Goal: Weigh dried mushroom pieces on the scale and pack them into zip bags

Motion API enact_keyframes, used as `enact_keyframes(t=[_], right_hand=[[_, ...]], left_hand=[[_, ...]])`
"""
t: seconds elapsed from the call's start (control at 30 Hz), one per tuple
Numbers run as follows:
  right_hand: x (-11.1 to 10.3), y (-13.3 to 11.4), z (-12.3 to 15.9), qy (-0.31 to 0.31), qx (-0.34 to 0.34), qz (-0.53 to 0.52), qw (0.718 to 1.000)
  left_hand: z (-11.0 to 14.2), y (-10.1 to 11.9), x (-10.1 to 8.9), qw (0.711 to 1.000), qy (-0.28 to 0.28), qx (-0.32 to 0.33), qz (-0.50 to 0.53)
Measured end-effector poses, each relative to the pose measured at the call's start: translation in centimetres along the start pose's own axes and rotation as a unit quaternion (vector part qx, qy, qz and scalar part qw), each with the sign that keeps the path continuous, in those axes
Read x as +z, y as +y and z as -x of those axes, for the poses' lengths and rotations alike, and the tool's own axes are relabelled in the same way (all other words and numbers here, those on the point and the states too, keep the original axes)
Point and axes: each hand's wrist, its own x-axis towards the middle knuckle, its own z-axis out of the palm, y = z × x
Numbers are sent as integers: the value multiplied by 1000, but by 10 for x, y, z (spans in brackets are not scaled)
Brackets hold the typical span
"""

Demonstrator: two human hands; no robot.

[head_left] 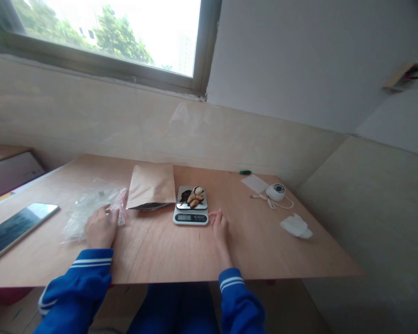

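Note:
A white kitchen scale [191, 219] with a metal plate stands in the middle of the table. On its plate lie several brown and dark dried pieces [195, 199] and a pale rounded piece [198, 190]. My right hand [220, 225] is just right of the scale, a finger stretched toward its edge and the others bent; I cannot tell whether it touches. My left hand [102, 227] rests on clear plastic bags [87, 204], its fingers spread over them. Between the bags and the scale lies a brown kraft pouch [152, 185], its open mouth facing me.
A phone [19, 229] lies at the left. Toward the right are a white round device with a cable [276, 191], a white card [254, 183], a crumpled white tissue [296, 226] and a green-handled tool [245, 172]. A wall with a window [125, 41] rises behind the table [153, 260].

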Motion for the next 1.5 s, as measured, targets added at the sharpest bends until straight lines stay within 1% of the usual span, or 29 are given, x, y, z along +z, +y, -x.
enact_keyframes(t=[0.07,0.1,0.23,0.37,0.43,0.5,0.57,0.67,0.73,0.77,0.83,0.87,0.9,0.97,1.03,1.1,1.13,1.23,1.3,1.37,1.4,1.47,1.5], right_hand=[[0,1,-1,4,-6,2,1000],[0,2,-1,5,-9,1,1000],[-1,-1,1,1,-16,-15,1000],[-4,-6,6,6,-17,-37,999],[-6,-7,10,11,-16,-46,999],[-11,-9,18,15,-17,-56,998],[-16,-12,32,19,-23,-61,998],[-20,-20,67,4,-35,-54,998],[-15,-30,96,-27,-41,-62,997],[-10,-37,110,-51,-45,-69,995],[4,-56,133,-101,-69,-94,988],[12,-66,141,-128,-79,-104,983],[20,-77,145,-146,-85,-114,979],[33,-98,148,-175,-96,-131,971],[42,-115,145,-212,-100,-144,962],[46,-125,142,-243,-98,-152,953],[46,-128,140,-248,-98,-152,952],[45,-128,139,-240,-98,-138,956],[43,-124,137,-235,-101,-126,958],[38,-118,133,-238,-102,-120,958],[35,-114,130,-238,-101,-119,959],[27,-108,124,-236,-99,-118,960],[22,-105,121,-234,-97,-116,960]], left_hand=[[-2,-2,1,999,28,-7,25],[-3,-3,1,999,27,-7,24],[-2,-5,-2,1000,-15,-10,1],[-3,-7,-5,999,-30,-17,23],[-4,-6,-6,998,-27,-28,43],[-5,-4,-9,997,6,-34,68],[-3,-1,-16,992,74,-32,94],[8,10,-32,975,174,-24,137],[24,23,-46,960,225,-45,162],[34,31,-53,953,241,-47,179],[58,50,-64,939,263,-33,220],[70,61,-69,937,254,-3,242],[82,71,-72,932,236,40,272],[103,86,-74,916,201,125,325],[117,94,-72,892,188,180,371],[124,93,-67,875,171,203,404],[125,91,-64,871,154,209,417],[121,83,-58,868,108,220,432],[114,79,-55,873,107,241,410],[107,79,-54,885,105,275,360],[103,79,-53,890,91,298,332],[98,82,-50,891,44,347,289],[96,85,-48,886,21,371,277]])
